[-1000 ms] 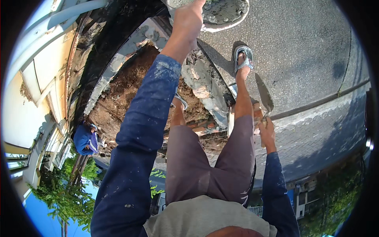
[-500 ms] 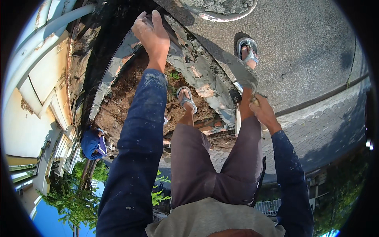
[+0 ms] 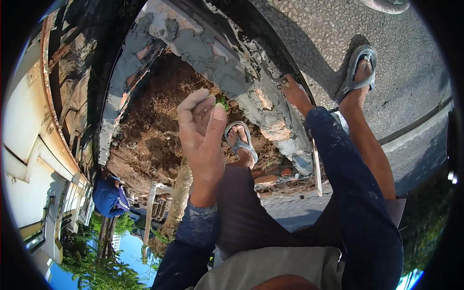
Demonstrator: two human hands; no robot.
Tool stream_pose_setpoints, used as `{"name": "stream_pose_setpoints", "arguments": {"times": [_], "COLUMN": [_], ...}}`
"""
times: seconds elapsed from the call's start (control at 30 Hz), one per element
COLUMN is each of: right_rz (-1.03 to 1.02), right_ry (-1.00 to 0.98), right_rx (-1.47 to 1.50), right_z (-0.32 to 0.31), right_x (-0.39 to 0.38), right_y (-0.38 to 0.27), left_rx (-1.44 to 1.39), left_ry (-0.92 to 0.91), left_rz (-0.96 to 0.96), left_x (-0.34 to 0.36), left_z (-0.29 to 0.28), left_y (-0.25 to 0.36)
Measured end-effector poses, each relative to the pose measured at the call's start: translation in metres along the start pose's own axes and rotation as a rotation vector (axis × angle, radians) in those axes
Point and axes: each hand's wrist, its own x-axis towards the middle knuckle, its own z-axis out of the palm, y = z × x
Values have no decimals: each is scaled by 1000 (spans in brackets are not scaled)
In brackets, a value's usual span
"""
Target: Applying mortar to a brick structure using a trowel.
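Note:
My left hand (image 3: 203, 130) is raised over the dirt pit, its fingers loosely curled and the thumb apart, with nothing in it. Fingers closed, my right hand (image 3: 296, 94) is at the top of the low brick wall (image 3: 270, 108), beside its outer edge. It holds the trowel, whose blade is mostly hidden from view here. Grey wet mortar (image 3: 203, 50) covers much of the wall, and patches of bare orange brick show through.
A sandalled foot (image 3: 240, 140) stands inside the dirt pit (image 3: 154, 121), the other (image 3: 360, 72) on pebbled paving (image 3: 319, 36). At the upper right is the rim of a round pan (image 3: 386, 6). A person in blue (image 3: 108, 198) is at the far left, near a tree trunk (image 3: 178, 198).
My left hand has drawn back toward me, over the pit. My right hand has gone from near my knee to the wall top with the trowel. The view has shifted, leaving the pan nearly out of sight.

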Motion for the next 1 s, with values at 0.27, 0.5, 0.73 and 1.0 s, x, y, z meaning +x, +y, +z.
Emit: {"name": "stream_pose_setpoints", "arguments": {"times": [0.27, 0.5, 0.73, 1.0], "right_rz": [-64, 34, -322, -113], "right_ry": [376, 408, 623, 332], "right_rx": [-32, -338, -507, -452], "right_z": [38, 53, 59, 44], "right_x": [114, 135, 157, 185], "right_y": [146, 140, 134, 65], "left_rx": [6, 492, 995, 942], "left_ry": [-61, 119, 196, 168], "left_rz": [373, -279, -241, -225], "left_x": [61, 151, 149, 152], "left_z": [-58, -184, -167, -171], "left_y": [-5, -251, -351, -351]}}
